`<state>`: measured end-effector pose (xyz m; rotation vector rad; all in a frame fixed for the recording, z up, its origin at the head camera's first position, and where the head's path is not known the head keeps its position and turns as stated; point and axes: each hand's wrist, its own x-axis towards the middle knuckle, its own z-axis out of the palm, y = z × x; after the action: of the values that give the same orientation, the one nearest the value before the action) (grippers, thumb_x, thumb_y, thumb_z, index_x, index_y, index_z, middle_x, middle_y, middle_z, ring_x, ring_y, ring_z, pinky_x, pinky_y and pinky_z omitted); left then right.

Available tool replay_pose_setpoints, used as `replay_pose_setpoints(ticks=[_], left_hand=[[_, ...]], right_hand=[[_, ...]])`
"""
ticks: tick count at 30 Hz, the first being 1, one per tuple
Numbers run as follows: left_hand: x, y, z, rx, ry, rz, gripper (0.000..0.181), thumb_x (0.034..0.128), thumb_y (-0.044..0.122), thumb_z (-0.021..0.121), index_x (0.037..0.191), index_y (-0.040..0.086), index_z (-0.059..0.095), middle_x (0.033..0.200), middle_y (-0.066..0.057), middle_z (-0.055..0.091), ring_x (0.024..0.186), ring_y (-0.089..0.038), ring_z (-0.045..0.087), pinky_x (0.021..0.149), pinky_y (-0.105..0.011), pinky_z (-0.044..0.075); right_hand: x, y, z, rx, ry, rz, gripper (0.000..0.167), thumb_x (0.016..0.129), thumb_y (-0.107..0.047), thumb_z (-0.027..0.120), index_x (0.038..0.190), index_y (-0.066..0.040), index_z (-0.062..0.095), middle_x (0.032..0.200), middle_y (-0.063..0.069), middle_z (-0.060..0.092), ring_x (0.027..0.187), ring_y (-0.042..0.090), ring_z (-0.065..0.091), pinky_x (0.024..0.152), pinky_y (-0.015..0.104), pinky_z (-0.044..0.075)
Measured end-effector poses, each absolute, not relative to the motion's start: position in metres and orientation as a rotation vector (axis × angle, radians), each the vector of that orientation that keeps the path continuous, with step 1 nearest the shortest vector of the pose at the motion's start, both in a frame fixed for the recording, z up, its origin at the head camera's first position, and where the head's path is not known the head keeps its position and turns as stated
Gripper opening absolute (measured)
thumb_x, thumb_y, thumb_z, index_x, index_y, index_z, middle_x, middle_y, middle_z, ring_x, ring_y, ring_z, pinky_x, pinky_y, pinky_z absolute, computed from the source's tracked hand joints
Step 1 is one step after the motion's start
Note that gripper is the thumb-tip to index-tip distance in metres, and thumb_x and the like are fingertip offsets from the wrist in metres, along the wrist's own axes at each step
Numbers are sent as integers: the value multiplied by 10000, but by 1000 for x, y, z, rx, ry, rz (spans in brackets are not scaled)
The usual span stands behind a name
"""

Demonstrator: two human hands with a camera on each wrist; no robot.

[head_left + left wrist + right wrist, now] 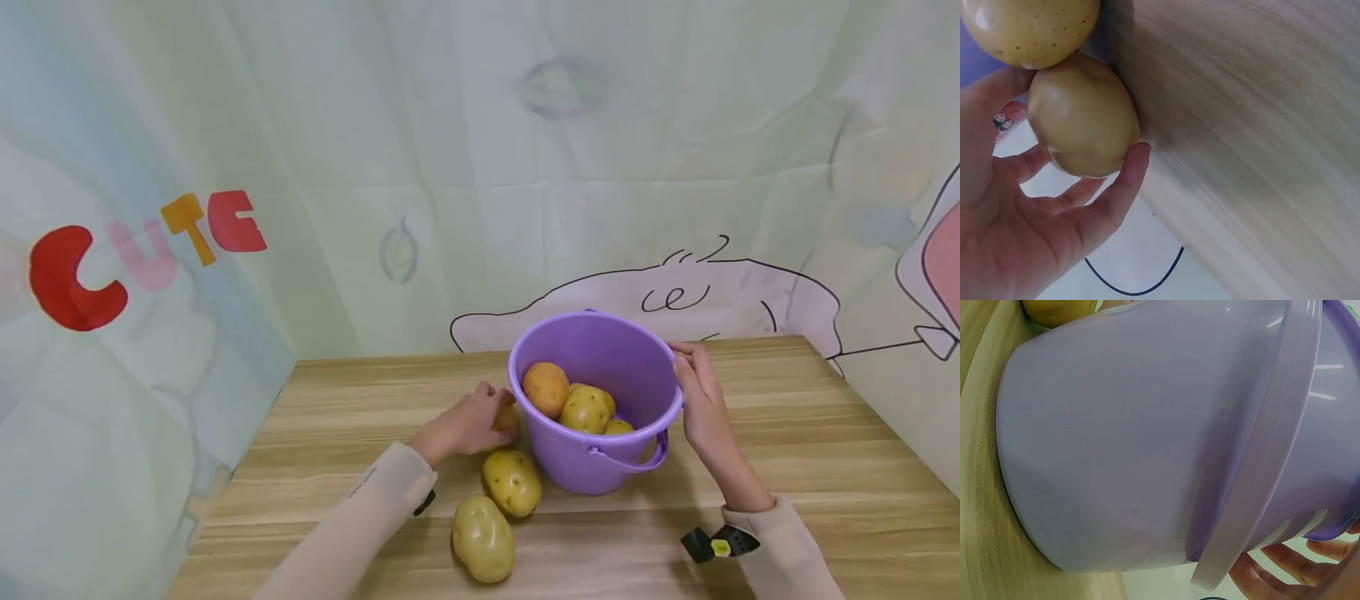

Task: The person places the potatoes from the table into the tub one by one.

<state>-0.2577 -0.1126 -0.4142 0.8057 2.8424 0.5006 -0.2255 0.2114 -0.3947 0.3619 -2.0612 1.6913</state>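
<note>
A purple bucket (585, 462) stands on the table, holding an orange-brown potato (546, 389) and several yellow ones (586, 409). Left of the bucket, my left hand (468, 423) has its thumb and fingers curled round a potato (507, 419); the left wrist view shows that potato (1084, 115) between the fingertips (1135, 164). My right hand (703, 404) grips the bucket's right rim, fingers at the outside in the right wrist view (1300, 569). Two more potatoes lie in front, one (512, 482) near the bucket and one (483, 539) closer to me.
The wooden table (360, 417) reaches back to a pale printed curtain (420, 167) with coloured letters at the left. The bucket's handle (637, 465) hangs down on its front side.
</note>
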Motion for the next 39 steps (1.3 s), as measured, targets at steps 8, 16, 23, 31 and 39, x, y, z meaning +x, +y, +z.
replay_pose_setpoints(ticks=[8, 16, 23, 31, 39], left_hand=[[-261, -112, -416, 765, 2814, 504, 571, 923, 360, 691, 1384, 75, 510, 1216, -228, 482, 1014, -346, 613, 914, -477, 504], [-263, -112, -417, 766, 2813, 501, 574, 910, 345, 704, 1379, 78, 509, 1221, -228, 485, 1016, -352, 607, 909, -480, 504], [-264, -114, -419, 768, 2812, 519, 574, 891, 334, 709, 1365, 71, 519, 1213, -205, 485, 1006, -322, 600, 902, -469, 508], [-263, -118, -417, 779, 2832, 545, 562, 872, 299, 719, 1342, 57, 529, 1188, -194, 496, 976, -288, 590, 877, -449, 515], [-262, -124, -410, 743, 2846, 577, 565, 852, 300, 723, 1340, 85, 536, 1203, -190, 500, 995, -305, 589, 873, -474, 514]], right_hand=[[-226, 212, -394, 345, -2076, 1684, 359, 1079, -142, 343, 1328, 71, 489, 1173, 159, 580, 996, 148, 593, 821, 220, 494], [-226, 213, -394, 350, -2075, 1684, 358, 1078, -138, 342, 1329, 70, 489, 1166, 140, 585, 984, 135, 595, 807, 213, 495], [-225, 212, -394, 351, -2076, 1694, 356, 1081, -144, 338, 1324, 71, 484, 1189, 210, 581, 979, 142, 595, 800, 221, 502], [-225, 212, -394, 345, -2092, 1687, 362, 1081, -153, 339, 1332, 67, 479, 1206, 246, 581, 985, 144, 586, 805, 220, 495], [-225, 212, -395, 344, -2091, 1678, 362, 1081, -148, 337, 1334, 67, 481, 1206, 219, 578, 995, 142, 584, 814, 221, 491]])
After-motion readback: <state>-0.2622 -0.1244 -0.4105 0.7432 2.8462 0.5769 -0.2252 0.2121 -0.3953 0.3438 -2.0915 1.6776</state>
